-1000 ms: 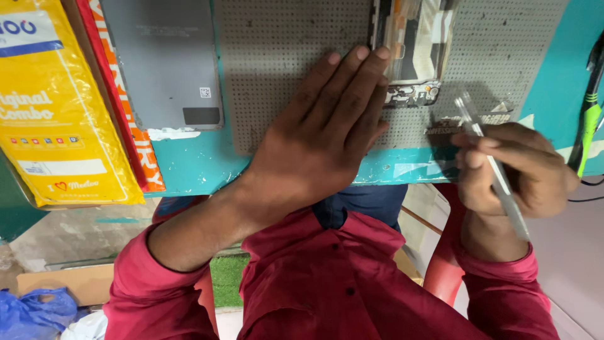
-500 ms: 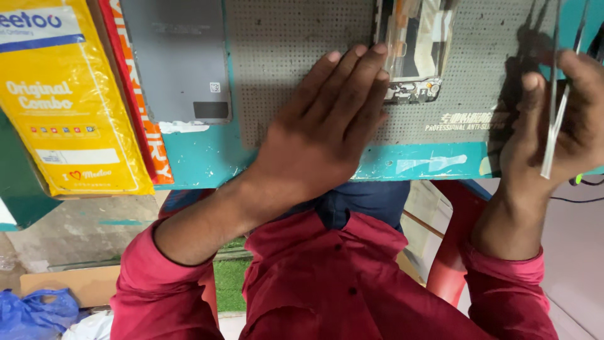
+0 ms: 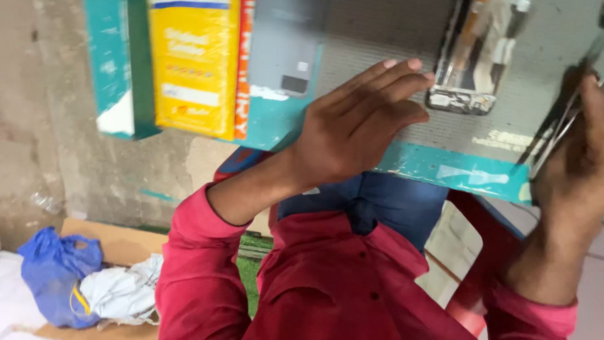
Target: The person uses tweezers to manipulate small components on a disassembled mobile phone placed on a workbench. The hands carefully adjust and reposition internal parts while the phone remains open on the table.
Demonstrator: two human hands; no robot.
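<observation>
Pressing flat on the grey dotted rubber work mat (image 3: 402,38), the left hand (image 3: 362,126) lies palm down w/ fingers straight and close together, tips just beside the opened phone body (image 3: 475,56), a rectangular frame w/ bare metal and board parts showing, lying on the mat near its front edge. Right hand (image 3: 576,157) at the frame's right side is curled shut round thin silvery metal tweezers (image 3: 560,126), which slant up toward the top right corner; the tips are blurred, can't tell what they touch. Mat sits on a teal-painted tabletop (image 3: 453,170) w/ worn, scuffed edge. Left of the hand: a smooth grey flat phone back panel (image 3: 286,44), then a glossy yellow cardboard box (image 3: 192,63). Below, crumpled blue plastic bag (image 3: 53,271) on brown cardboard.
</observation>
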